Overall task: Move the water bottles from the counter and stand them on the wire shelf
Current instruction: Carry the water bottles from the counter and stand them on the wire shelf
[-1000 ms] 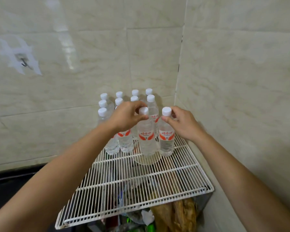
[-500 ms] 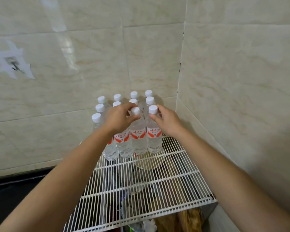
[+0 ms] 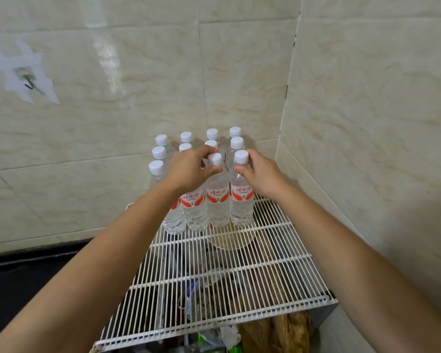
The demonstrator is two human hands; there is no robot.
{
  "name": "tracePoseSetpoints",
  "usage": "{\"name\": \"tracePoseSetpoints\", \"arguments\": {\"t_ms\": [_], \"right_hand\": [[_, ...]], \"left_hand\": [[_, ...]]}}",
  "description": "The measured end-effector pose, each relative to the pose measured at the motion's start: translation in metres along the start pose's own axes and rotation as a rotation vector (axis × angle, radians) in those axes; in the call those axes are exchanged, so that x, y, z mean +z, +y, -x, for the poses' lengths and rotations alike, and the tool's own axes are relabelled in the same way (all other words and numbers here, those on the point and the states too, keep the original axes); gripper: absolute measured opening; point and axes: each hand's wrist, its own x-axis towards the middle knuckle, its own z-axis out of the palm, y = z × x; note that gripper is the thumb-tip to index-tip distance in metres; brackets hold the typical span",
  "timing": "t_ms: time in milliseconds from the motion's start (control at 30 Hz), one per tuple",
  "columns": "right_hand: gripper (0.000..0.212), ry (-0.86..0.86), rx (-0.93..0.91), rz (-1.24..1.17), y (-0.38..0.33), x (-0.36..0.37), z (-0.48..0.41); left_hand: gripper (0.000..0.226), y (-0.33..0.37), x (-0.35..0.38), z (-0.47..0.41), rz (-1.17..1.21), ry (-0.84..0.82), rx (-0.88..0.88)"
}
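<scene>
Bottles are what has moved: the two in hand sat a little forward of the pack and slightly apart from each other a second ago, and now they stand closed up against the block at the back right corner of the wire shelf (image 3: 239, 276).

The left hand (image 3: 191, 169) curls finger and thumb round the neck of the left bottle (image 3: 216, 200), just under its white cap. The right hand (image 3: 262, 174) pinches the neck of the right bottle (image 3: 241, 200) in the same way. The hands are apart, one on each bottle, neither let go yet.

Both bottles look upright, bases on the wires, sides touching each other. They fill out the front row of the standing bottles (image 3: 161, 154), which run back in rows to the shelf's rear edge against the tiled walls (image 3: 367, 123). One cap in the front row is hidden under the left hand.

For the task, this pair seems as good as placed: what remains is to release and check that they do not rock on the wires. The front half of the shelf has bare wire, so more rows would fit toward the near edge. Whether any bottles are left on the counter cannot be told, since none shows off the shelf. A pale round dish (image 3: 229, 242) and some bags (image 3: 278, 329) lie below the wires.
</scene>
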Motion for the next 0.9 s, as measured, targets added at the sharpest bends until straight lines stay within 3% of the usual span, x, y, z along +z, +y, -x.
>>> {"name": "tracePoseSetpoints", "arguments": {"t_ms": [200,333,433,500,700,900], "right_hand": [[0.045,0.015,0.013,0.033,-0.006,0.0,0.004],[0.072,0.117,-0.015,-0.042,0.001,0.004,0.022],[0.084,0.253,-0.079,-0.016,0.011,0.018,0.04],[0.084,0.305,-0.136,0.045,0.016,0.034,0.054],[0.083,0.359,-0.366,0.218,-0.004,0.096,0.083],[0.081,0.152,-0.545,0.218,-0.05,0.17,0.106]], "left_hand": [[0.052,0.001,-0.001,0.004,-0.133,0.003,0.065],[0.071,0.006,-0.009,0.019,-0.113,0.063,0.108],[0.066,0.007,-0.013,0.055,-0.065,0.278,0.002],[0.065,0.004,-0.011,0.089,-0.091,0.327,-0.08],[0.062,-0.027,0.003,0.205,-0.229,0.226,-0.371],[0.065,-0.06,-0.026,0.304,-0.391,0.114,-0.583]]}}
